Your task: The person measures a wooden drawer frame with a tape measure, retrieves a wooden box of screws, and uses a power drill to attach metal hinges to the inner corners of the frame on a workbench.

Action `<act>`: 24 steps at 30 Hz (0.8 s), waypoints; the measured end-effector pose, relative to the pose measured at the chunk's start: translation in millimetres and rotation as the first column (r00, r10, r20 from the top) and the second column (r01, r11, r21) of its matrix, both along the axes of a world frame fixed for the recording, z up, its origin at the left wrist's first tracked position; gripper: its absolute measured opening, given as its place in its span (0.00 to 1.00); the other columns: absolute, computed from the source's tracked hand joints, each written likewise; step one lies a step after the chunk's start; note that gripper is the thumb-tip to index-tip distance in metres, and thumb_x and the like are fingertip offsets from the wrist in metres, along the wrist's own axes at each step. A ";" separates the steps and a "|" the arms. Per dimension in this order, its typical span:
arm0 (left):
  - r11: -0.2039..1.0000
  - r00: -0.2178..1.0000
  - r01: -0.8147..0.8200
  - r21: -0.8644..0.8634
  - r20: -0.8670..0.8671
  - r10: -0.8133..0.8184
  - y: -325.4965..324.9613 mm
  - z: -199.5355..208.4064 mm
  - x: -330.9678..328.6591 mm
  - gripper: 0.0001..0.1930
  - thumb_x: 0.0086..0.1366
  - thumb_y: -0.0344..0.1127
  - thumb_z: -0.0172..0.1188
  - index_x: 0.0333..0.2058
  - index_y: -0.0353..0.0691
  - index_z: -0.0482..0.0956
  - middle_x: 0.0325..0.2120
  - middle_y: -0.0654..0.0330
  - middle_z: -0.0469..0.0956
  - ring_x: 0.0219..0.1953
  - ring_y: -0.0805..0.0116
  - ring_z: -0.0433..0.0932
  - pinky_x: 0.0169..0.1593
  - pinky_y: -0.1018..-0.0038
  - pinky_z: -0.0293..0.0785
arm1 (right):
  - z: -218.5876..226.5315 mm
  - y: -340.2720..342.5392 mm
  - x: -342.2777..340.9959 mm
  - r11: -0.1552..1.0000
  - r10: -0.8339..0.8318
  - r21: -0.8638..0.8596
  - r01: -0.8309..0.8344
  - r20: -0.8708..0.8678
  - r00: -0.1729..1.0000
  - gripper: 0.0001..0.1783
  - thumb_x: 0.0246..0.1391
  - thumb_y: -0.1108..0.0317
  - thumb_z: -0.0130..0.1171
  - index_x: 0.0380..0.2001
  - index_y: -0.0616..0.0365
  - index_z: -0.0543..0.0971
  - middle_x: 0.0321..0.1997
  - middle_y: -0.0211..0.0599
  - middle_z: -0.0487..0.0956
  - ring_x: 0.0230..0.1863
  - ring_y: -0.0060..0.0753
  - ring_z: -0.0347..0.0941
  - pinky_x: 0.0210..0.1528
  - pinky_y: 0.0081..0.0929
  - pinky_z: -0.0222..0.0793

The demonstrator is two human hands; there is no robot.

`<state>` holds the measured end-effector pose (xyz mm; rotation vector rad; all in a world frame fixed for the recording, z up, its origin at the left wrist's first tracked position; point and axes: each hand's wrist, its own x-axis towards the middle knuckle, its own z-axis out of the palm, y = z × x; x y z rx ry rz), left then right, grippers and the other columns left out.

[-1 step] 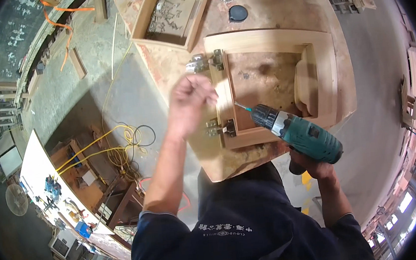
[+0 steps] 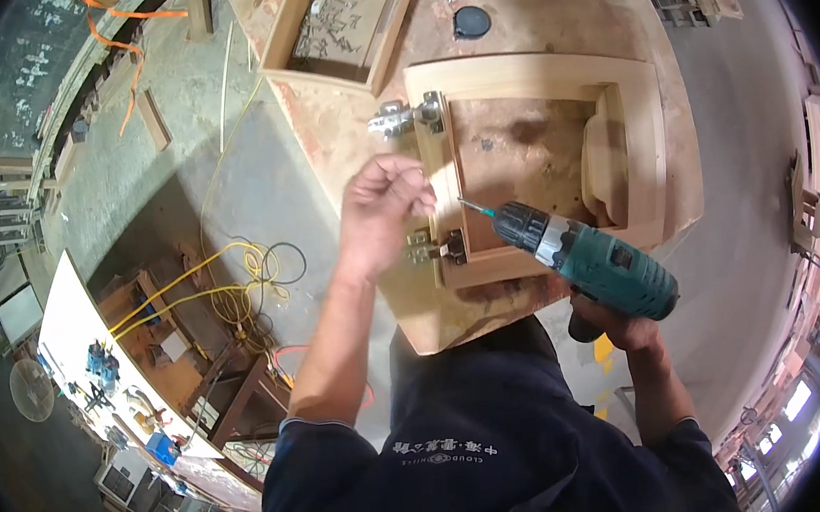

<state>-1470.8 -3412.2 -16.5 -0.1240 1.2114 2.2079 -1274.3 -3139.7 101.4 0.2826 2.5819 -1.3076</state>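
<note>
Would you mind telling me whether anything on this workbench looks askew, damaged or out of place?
Nothing stands out. The wooden door frame lies flat on the workbench with both hinges on its left edge. The right hand holds the green drill; the left hand hovers between the hinges.

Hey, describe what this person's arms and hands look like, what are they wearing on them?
Both forearms are bare, with no gloves on the left hand or the right hand. No watch, ring or bracelet shows. The dark navy short sleeves of a T-shirt end above the elbows; the shirt has a small line of pale print across the chest.
</note>
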 end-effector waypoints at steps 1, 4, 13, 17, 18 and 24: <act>0.995 0.993 -0.053 0.080 0.106 0.045 1.4 3.1 15.9 0.06 0.70 0.30 0.60 0.43 0.36 0.79 0.31 0.59 0.82 0.30 0.71 0.81 0.35 0.76 0.81 | 5.2 -4.4 -5.7 0.991 0.099 0.100 -0.091 -0.088 0.991 0.17 0.49 0.72 0.70 0.45 0.55 0.82 0.39 0.31 0.84 0.40 0.28 0.80 0.46 0.28 0.76; 0.979 0.984 -0.092 0.181 0.167 0.062 -0.7 13.1 43.9 0.07 0.70 0.30 0.61 0.43 0.35 0.80 0.30 0.59 0.82 0.30 0.72 0.81 0.34 0.77 0.80 | 21.5 -21.9 -14.4 0.998 0.040 -0.040 -0.042 -0.061 0.997 0.16 0.49 0.72 0.69 0.44 0.55 0.83 0.38 0.30 0.84 0.38 0.29 0.80 0.45 0.28 0.77; 0.990 0.994 0.003 0.144 0.112 -0.019 -13.4 20.9 61.8 0.07 0.69 0.30 0.62 0.42 0.33 0.81 0.29 0.59 0.82 0.28 0.72 0.80 0.33 0.76 0.79 | 28.1 -24.8 -2.1 0.989 0.148 0.018 -0.148 -0.039 0.988 0.15 0.48 0.77 0.66 0.42 0.58 0.82 0.35 0.35 0.83 0.35 0.30 0.79 0.40 0.28 0.76; 0.964 0.962 0.264 -0.040 -0.062 -0.266 -26.5 29.2 50.1 0.06 0.69 0.29 0.62 0.41 0.33 0.82 0.30 0.59 0.82 0.29 0.73 0.81 0.33 0.76 0.80 | 31.3 -15.4 13.2 0.925 -0.086 -0.327 0.191 0.309 0.947 0.13 0.49 0.77 0.65 0.41 0.57 0.82 0.34 0.36 0.83 0.34 0.31 0.80 0.39 0.28 0.77; 0.925 0.925 0.373 -0.079 -0.050 -0.377 -28.9 30.2 49.2 0.06 0.68 0.29 0.63 0.41 0.33 0.82 0.30 0.59 0.82 0.29 0.74 0.81 0.33 0.76 0.80 | 31.3 -13.0 16.9 0.887 -0.113 -0.383 0.259 0.363 0.925 0.13 0.49 0.77 0.65 0.41 0.56 0.82 0.34 0.36 0.83 0.34 0.31 0.80 0.40 0.28 0.77; 0.906 0.907 0.422 -0.027 0.010 -0.422 -24.0 24.3 68.4 0.14 0.66 0.31 0.66 0.49 0.35 0.81 0.36 0.60 0.82 0.34 0.73 0.81 0.40 0.76 0.79 | 13.8 -0.6 38.3 0.988 0.065 -0.150 -0.022 0.285 0.956 0.13 0.51 0.74 0.65 0.42 0.53 0.83 0.36 0.30 0.85 0.36 0.29 0.80 0.41 0.28 0.77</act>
